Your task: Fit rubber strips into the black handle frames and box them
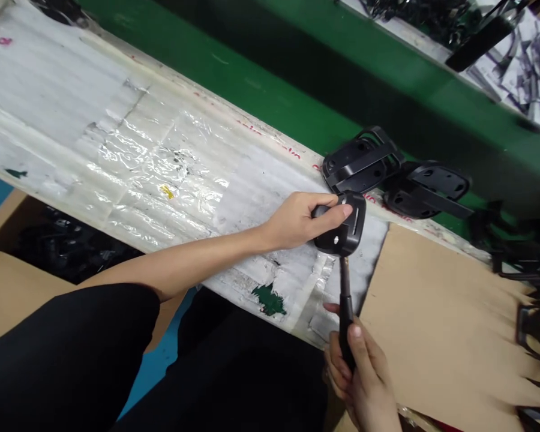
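Observation:
My left hand (pixel 301 222) grips a matte black moulded plastic part (pixel 344 231) with a slot and a round hole, holding it just above the taped bench top. My right hand (pixel 360 372) is closed around the black handle of a screwdriver (pixel 345 312). The thin shaft rises to the lower edge of the part and seems to touch it, though the tip is hidden. Two similar black parts (pixel 362 161) lie next to my left hand, with the second (pixel 425 191) further right, near the bench's far edge.
The bench top (pixel 162 180) is patched with scuffed white tape and plastic film. A cardboard sheet (pixel 445 336) lies to the right, with blurred black parts (pixel 533 324) at its edge. A green frame (pixel 297 78) runs behind. A box of black pieces (pixel 67 246) sits lower left.

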### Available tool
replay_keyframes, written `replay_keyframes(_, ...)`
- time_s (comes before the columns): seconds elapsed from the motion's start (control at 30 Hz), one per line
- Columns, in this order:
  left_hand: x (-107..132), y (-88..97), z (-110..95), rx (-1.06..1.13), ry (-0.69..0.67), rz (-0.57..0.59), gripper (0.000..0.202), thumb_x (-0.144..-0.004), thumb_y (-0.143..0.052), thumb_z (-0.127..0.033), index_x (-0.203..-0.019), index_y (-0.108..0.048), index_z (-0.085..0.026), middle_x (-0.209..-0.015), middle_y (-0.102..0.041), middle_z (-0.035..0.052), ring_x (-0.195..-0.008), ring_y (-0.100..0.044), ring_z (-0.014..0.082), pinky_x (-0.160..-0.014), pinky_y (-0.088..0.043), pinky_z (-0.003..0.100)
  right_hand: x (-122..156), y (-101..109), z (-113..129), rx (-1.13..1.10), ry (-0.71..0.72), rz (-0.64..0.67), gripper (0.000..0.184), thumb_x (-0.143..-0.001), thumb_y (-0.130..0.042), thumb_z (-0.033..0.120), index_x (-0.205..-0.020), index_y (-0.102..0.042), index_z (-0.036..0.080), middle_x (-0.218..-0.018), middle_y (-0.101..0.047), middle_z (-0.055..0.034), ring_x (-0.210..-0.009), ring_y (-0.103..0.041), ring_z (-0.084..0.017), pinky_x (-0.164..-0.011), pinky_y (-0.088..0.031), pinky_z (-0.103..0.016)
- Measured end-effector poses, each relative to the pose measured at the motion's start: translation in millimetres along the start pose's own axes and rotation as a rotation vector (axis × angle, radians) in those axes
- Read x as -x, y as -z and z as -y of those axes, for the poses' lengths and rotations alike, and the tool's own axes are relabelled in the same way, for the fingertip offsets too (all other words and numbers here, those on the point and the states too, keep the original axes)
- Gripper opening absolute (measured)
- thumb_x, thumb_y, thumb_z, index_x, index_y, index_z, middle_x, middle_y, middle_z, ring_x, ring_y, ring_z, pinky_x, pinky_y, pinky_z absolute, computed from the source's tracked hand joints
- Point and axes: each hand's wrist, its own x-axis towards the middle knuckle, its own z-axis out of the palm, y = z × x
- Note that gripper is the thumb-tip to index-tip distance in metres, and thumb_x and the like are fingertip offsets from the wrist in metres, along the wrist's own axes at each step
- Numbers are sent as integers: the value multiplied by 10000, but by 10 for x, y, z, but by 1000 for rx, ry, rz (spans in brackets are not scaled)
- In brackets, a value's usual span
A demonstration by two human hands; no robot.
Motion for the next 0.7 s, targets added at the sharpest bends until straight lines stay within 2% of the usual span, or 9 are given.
replay_keyframes(0.1,2,2,1,22,7,20,462,-1021,-545,-394,-650,-329,-223,-657,-306,-39,-599,-313,106,-603,-266,304,82,41,47,-91,210,-58,460,-1005,-589,626,-1294,-609,269,-566,-335,107,-445,-164,-65,-428,-180,-174)
replay_keyframes(0.2,4,11,-1,33,13,33,472,-1007,-570,-421,-651,-333,-222,-655,-305,-46,-606,-321,103,-607,-266,297,103,-5,-4,-188,395,-81,457,-991,-555,680,-1256,-618,314,-543,-360,99,-432,-226,-83,-442,-257,-197)
replay_keyframes(0.27,5,15,-3,33,16,27,470,-1008,-568,-424,-653,-336,-220,-659,-302,-48,-612,-320,102,-611,-266,296,70,-59,-70,-147,301,-67,483,-967,-584,705,-1230,-620,302,-545,-354,104,-433,-232,-79,-435,-255,-193)
replay_keyframes(0.33,5,14,-7,37,15,30,465,-1009,-566,-417,-656,-339,-219,-663,-302,-48,-619,-319,102,-615,-266,297,31,-90,-107,-40,97,-41,537,-957,-614,706,-1257,-614,260,-560,-344,114,-437,-192,-61,-411,-196,-169)
replay_keyframes(0.4,5,11,-10,41,11,29,467,-1007,-572,-410,-654,-334,-219,-664,-293,-48,-621,-314,103,-614,-261,300,21,-76,-90,34,-22,-22,579,-969,-625,680,-1314,-602,216,-568,-332,122,-445,-149,-49,-397,-135,-153)
replay_keyframes(0.43,4,9,-10,43,12,30,466,-1006,-574,-407,-653,-335,-219,-665,-291,-47,-622,-313,103,-612,-259,300,31,-54,-66,38,-19,-20,575,-980,-626,658,-1335,-597,206,-572,-330,123,-448,-144,-47,-397,-127,-150)
replay_keyframes(0.5,1,6,-5,47,12,30,463,-1004,-576,-404,-652,-339,-218,-664,-294,-47,-622,-312,104,-608,-255,300,71,-1,-18,-7,78,-31,518,-1005,-612,613,-1334,-605,213,-571,-338,116,-447,-161,-50,-406,-144,-154)
replay_keyframes(0.63,-3,6,8,49,5,30,464,-1006,-564,-411,-647,-344,-216,-654,-312,-46,-619,-323,103,-609,-264,296,104,37,-57,-172,402,-76,438,-1019,-550,628,-1274,-627,281,-534,-361,100,-418,-217,-73,-416,-226,-189)
replay_keyframes(0.7,-2,6,8,42,5,26,464,-1008,-555,-416,-646,-344,-216,-652,-314,-46,-618,-328,103,-612,-268,296,67,10,-132,-174,402,-52,444,-993,-570,662,-1226,-633,290,-523,-352,103,-409,-230,-80,-405,-251,-192)
